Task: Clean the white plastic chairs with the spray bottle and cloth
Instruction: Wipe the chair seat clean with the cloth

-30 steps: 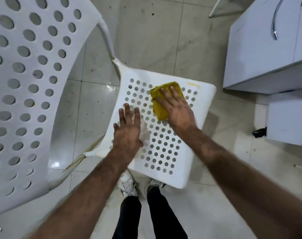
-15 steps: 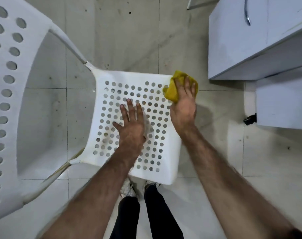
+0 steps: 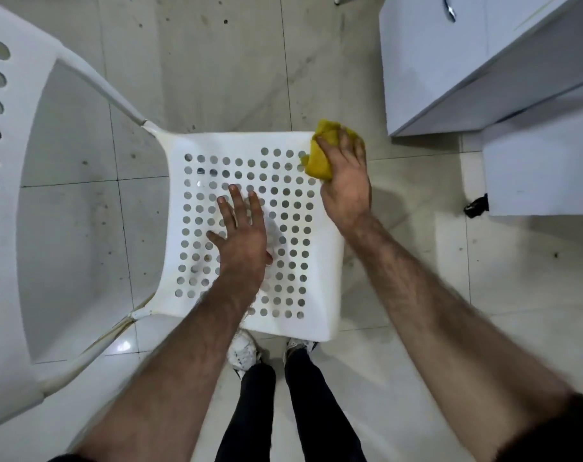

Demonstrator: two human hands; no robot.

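Left hand (image 3: 241, 238) lies flat, fingers straight, on the middle of the chair seat (image 3: 320, 278). Right hand (image 3: 345, 181), fingers curved, presses a yellow cloth (image 3: 318, 161) at the seat's far right corner.

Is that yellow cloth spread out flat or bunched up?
Bunched up. The cloth shows as a thick folded wad under the right hand, at the chair seat's far right corner.

White plastic chair seat (image 3: 216, 145), round holes, lies flat w/ backrest (image 3: 3, 228) at left. Yellow cloth (image 3: 320, 158), bunched, sits on seat's far right corner under right hand (image 3: 345, 181).
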